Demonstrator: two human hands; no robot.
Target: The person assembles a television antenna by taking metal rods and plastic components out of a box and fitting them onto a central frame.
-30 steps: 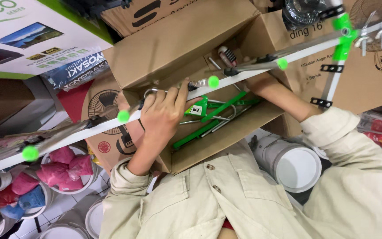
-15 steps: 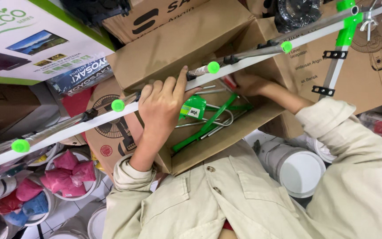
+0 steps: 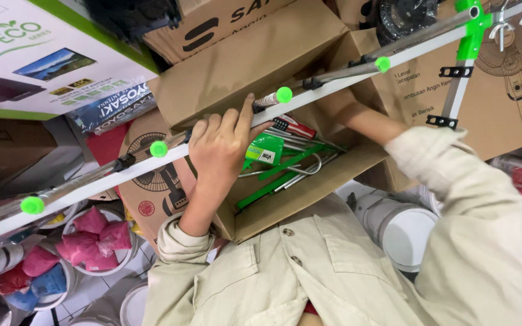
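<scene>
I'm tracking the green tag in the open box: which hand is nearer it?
Left. The left hand grips the white rail right beside the green tag; the right forearm reaches into the cardboard box farther right, its hand hidden.

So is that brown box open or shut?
Open: the cardboard box has its flap up, and green and metal parts show inside.

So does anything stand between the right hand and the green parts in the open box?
Yes: the white pole, gripped by the left hand, crosses above the box mouth. The right forearm passes beneath it towards the green parts; the hand itself is hidden.
</scene>
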